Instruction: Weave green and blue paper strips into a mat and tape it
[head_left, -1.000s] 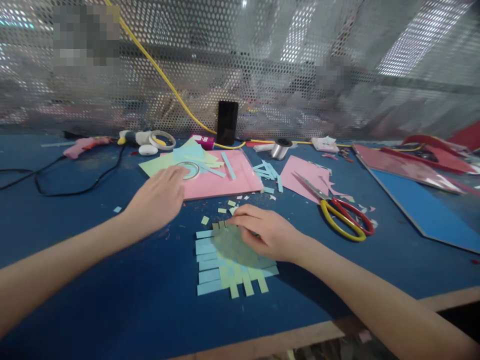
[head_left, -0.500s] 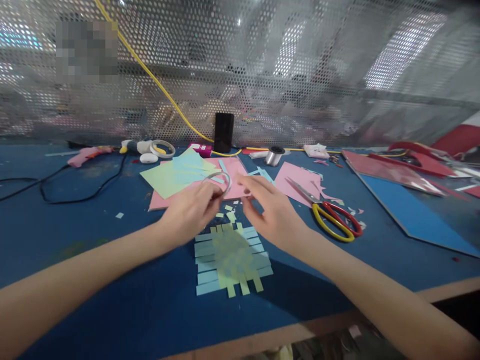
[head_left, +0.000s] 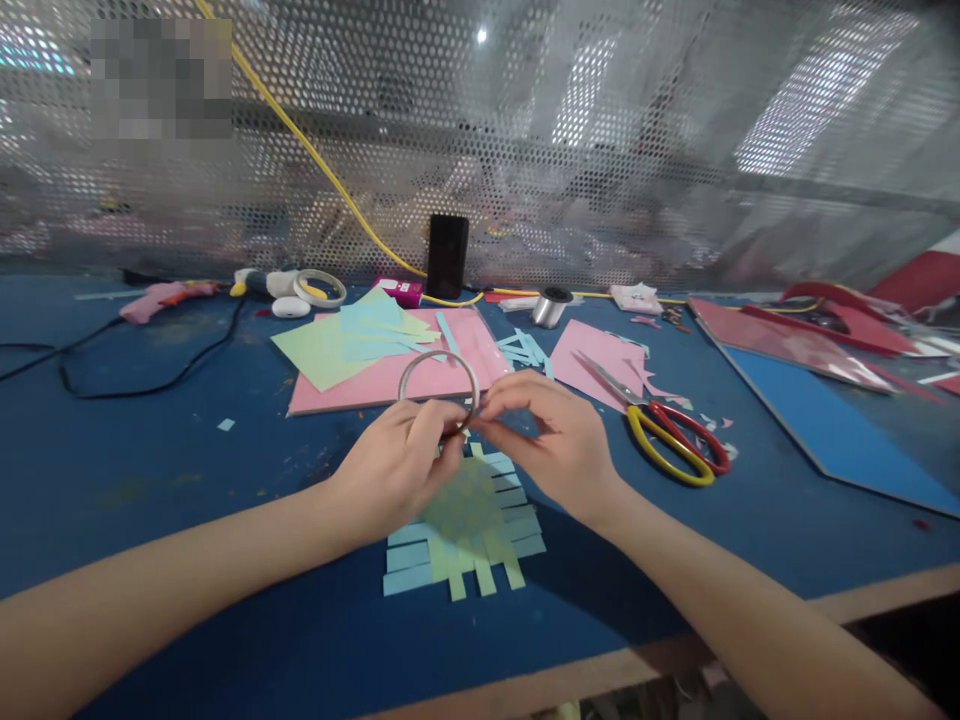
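Observation:
My left hand (head_left: 397, 455) is closed around the lower part of a thin roll of tape (head_left: 475, 388), which stands up as a ring above the fingers. The fingertips of my right hand (head_left: 562, 440) are pinched together at the roll's right edge; whether a loose tape end is between them is too small to tell. Both hands are above a woven paper mat (head_left: 469, 525) of pale green and light blue strips lying on the blue table. My left fingers hide its upper left part. The strip ends stick out around the weave.
Scissors (head_left: 671, 435) with red and yellow handles lie to the right, partly over pink paper (head_left: 585, 355). Behind my hands are a pink board (head_left: 337, 390), green paper (head_left: 311, 350) and blue strips (head_left: 525, 348). A black phone (head_left: 448, 255) stands near the perforated metal wall.
My hands have come together: the right fingertips now meet the tape roll's edge. The roll has turned to show more of its ring, and my left hand covers part of the mat.

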